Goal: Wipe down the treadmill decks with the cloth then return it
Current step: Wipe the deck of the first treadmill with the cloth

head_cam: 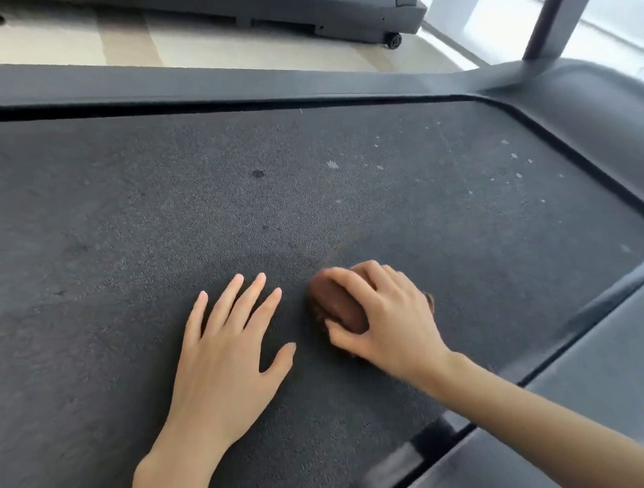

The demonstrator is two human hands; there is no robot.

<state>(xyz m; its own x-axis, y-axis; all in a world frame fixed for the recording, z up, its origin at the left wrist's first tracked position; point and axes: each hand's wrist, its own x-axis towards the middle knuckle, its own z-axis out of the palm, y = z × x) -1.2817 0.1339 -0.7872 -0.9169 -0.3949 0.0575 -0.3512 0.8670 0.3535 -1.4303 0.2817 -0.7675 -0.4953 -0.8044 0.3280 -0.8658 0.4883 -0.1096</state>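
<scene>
Right grip (388,314) curled round small crumpled brown cloth (337,305), pressed onto dark grey rough treadmill deck (238,192). Just beside it, left grip (222,357) spread flat on same deck.

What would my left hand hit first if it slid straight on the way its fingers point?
Only open treadmill belt lies ahead of the left hand; the brown cloth sits off to its right. First obstacle is probably the far side rail.
</scene>
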